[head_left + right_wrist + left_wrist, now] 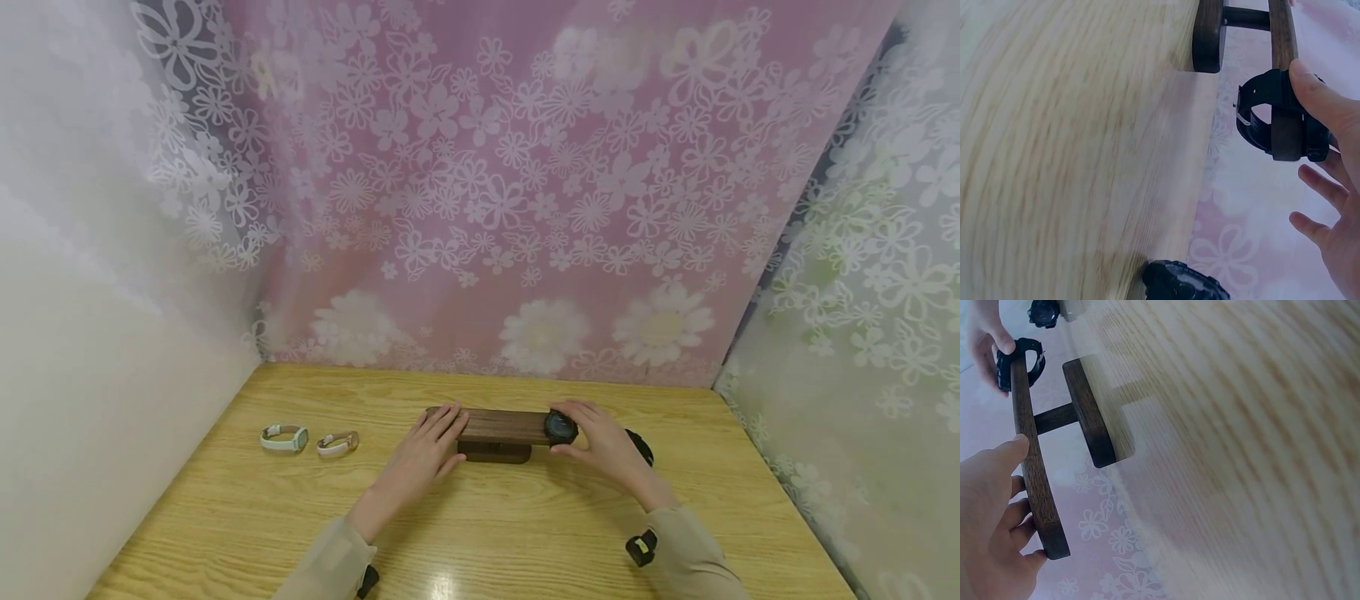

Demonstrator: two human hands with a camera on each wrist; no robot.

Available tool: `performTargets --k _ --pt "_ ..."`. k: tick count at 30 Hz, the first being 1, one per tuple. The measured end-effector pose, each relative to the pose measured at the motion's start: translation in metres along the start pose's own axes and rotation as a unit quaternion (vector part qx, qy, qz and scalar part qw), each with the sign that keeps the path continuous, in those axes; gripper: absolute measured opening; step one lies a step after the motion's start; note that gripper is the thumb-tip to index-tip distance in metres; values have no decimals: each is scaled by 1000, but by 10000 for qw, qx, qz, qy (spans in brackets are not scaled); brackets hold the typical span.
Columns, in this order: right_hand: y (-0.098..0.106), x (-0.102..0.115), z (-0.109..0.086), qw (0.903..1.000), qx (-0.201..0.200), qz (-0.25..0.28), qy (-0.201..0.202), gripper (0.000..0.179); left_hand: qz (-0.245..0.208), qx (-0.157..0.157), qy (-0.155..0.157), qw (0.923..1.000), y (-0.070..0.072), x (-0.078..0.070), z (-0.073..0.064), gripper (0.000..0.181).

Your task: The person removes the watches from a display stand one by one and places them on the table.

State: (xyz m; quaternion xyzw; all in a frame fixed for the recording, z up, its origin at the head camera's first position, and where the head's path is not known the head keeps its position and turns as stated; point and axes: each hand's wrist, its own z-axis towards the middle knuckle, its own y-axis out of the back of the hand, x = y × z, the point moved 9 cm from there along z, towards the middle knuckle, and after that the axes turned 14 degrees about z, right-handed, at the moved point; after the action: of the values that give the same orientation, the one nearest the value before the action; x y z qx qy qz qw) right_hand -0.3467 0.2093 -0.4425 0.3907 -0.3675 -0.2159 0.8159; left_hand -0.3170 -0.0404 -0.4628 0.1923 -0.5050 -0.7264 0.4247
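A dark brown wooden watch stand (504, 427), a flat bar on a short post and base, stands on the table. My left hand (426, 442) holds the left end of its bar, fingers over the top and thumb at the front edge. At the bar's right end sits a black watch (561, 427), its face up and its buckled strap (1260, 90) looped under the bar. My right hand (606, 443) pinches this watch between thumb and fingers. In the right wrist view the other fingers spread loosely away from it.
Another black watch (641, 447) lies on the table, partly behind my right hand. Off to the left are a mint-green watch (281, 437) and a white-strapped watch (337, 444). Flowered curtains (525, 208) hang behind the wooden table (495, 517) and at its sides.
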Motion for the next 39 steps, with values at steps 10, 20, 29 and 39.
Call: performTargets --k 10,20,29,39 --pt "12 -14 -10 9989 11 201 -421 73 -7 -65 -9 10000 0 0 -1 65" --pt "33 -23 -24 9993 -338 3 -180 72 -93 -59 25 9999 3 -1 -1 65" --pt "55 -31 -36 9978 -465 107 -451 71 -95 -158 31 9998 2 0 -1 65" --pt "79 -39 -49 9969 -704 -171 -310 74 -15 -130 45 9999 0 0 0 65"
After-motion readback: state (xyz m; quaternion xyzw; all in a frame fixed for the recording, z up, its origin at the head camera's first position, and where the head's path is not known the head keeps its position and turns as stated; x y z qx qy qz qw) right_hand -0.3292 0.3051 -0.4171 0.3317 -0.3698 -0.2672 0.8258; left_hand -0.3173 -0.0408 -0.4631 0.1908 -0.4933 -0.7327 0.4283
